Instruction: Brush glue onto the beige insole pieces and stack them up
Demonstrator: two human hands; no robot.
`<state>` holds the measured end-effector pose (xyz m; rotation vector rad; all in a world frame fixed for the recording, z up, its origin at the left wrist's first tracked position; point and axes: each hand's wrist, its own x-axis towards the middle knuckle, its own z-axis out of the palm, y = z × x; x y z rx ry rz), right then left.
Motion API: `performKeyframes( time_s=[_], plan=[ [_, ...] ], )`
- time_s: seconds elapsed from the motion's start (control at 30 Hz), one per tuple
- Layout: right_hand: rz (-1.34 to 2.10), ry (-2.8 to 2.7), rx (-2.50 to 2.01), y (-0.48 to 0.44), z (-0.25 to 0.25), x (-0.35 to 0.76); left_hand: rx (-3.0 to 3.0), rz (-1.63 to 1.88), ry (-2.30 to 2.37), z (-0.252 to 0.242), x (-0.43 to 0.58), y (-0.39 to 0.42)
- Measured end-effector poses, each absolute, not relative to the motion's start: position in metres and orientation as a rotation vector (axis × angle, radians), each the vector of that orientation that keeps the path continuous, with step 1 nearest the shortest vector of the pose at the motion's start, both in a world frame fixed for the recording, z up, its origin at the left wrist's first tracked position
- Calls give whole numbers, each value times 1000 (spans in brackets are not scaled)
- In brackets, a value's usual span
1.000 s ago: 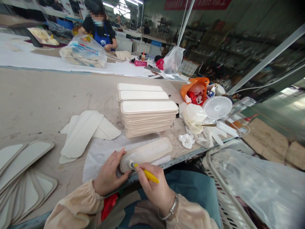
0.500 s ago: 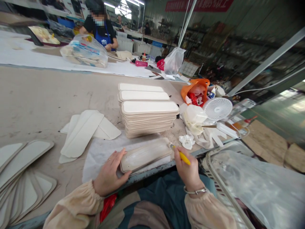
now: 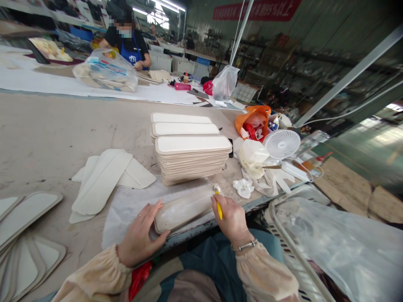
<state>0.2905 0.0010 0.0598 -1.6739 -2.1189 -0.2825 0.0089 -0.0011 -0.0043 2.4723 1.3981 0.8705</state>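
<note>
In front of me lies a long panel with rounded corners (image 3: 185,209), its top glossy and wet-looking, close to the table's front edge. My left hand (image 3: 143,233) rests at the panel's left end, thumb and fingers spread around its corner. In my right hand (image 3: 231,218) a brush with a yellow handle (image 3: 219,205) is gripped, its bristles at the panel's right end. A white sheet (image 3: 118,214) lies beneath the panel. Just behind stands a tall stack of similar panels (image 3: 193,161), topped with white strips.
Loose white strips (image 3: 102,180) lie to the left, and fanned panels (image 3: 31,251) at the lower left. A white fan (image 3: 282,144), an orange bag (image 3: 252,119) and crumpled tissue (image 3: 243,188) are at right. A plastic-lined basket (image 3: 333,239) stands beside me. A co-worker (image 3: 127,46) sits across.
My right hand and the brush have moved left, from beyond the panel's right end to its far right corner. My left hand stays at the panel's left end. The view has shifted slightly.
</note>
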Motion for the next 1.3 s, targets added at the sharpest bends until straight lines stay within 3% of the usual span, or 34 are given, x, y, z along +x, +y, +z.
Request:
performKeyframes(
  time_s=[0.23,0.43,0.67,0.77,0.97,1.17,1.3],
  plan=[
    [92,-2289,-1389,-16,69,256,2455,860,1386,-8,8,-1],
    [-151,-2035,-1600,-4,65,286,2447,863,1378,-7,8,-1],
    [942,-1650,-1294,-34,59,221,2391,837,1387,1,12,-5],
    [1193,-1398,-1311,-31,53,215,2382,836,1392,3,13,-5],
    [1093,-1165,-1470,-14,56,250,2374,863,1336,4,13,-4],
    [1378,-1159,-1331,-24,54,231,2356,853,1351,3,13,-4],
    [1218,-1200,-1415,-16,56,236,2365,856,1340,3,12,-4]
  ],
)
